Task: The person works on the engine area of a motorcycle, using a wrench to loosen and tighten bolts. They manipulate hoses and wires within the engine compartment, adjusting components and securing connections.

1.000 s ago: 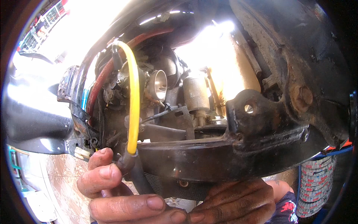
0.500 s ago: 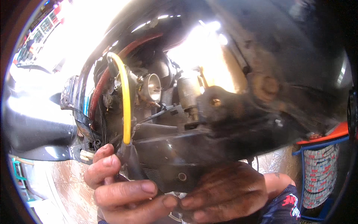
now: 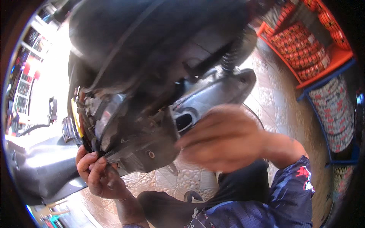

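Note:
The dark underside of a motor scooter (image 3: 129, 49) fills the middle of the view, its engine cover (image 3: 138, 155) hanging low. My left hand (image 3: 97, 173) is at the engine's lower left edge. Its fingers are closed in a pinch around the black spark plug cap (image 3: 94, 145), which they partly cover. A yellow spark plug cable (image 3: 78, 121) runs down to the cap along the engine's left side. To the right of the engine cover, my right hand (image 3: 224, 140) hovers, smeared by motion. Its fingers cannot be made out, and nothing shows in it.
A grey metal silencer (image 3: 216, 89) and a shock-absorber spring (image 3: 229, 60) are behind my right hand. Orange (image 3: 294, 78) and blue (image 3: 317, 114) racks of stacked tyres stand along the right. A dark body panel (image 3: 42, 171) lies low at left. My knees are close beneath the engine.
The view has drawn back and swung right, bringing in the silencer and tyre racks. My right hand has left the engine's underside and moved right; my left stays by the cable's lower end.

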`<act>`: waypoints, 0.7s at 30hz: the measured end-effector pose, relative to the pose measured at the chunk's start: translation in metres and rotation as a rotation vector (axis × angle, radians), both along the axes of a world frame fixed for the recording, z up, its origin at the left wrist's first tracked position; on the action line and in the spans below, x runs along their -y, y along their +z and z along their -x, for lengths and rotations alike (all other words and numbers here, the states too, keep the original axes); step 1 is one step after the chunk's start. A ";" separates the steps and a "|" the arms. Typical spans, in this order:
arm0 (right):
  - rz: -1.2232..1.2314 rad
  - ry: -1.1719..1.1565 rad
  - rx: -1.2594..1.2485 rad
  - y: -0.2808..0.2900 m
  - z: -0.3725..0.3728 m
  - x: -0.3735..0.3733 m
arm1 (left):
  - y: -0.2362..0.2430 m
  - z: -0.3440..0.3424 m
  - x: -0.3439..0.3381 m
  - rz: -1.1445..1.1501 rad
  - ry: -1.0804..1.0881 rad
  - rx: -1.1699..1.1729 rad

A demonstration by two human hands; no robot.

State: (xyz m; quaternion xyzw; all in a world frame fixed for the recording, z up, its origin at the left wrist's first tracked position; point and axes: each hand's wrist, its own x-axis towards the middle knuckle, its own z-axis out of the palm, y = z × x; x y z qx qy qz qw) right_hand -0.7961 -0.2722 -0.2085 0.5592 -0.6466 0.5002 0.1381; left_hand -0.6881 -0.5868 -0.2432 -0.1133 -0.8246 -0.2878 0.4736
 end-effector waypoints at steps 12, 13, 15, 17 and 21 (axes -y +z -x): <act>-0.116 -1.658 0.847 -0.317 -0.026 -0.303 | 0.001 0.008 0.015 0.236 0.139 -0.014; -0.215 -1.668 1.018 -0.347 -0.028 -0.304 | 0.001 0.008 0.013 0.220 0.106 -0.022; -0.643 -1.464 0.836 -0.388 -0.026 -0.300 | 0.001 0.010 0.011 0.138 0.046 -0.076; -0.832 -1.321 0.795 -0.406 -0.037 -0.289 | 0.002 0.009 0.010 0.199 0.106 -0.050; -0.984 -1.235 1.035 -0.407 -0.071 -0.265 | 0.004 0.009 0.011 0.229 0.216 -0.009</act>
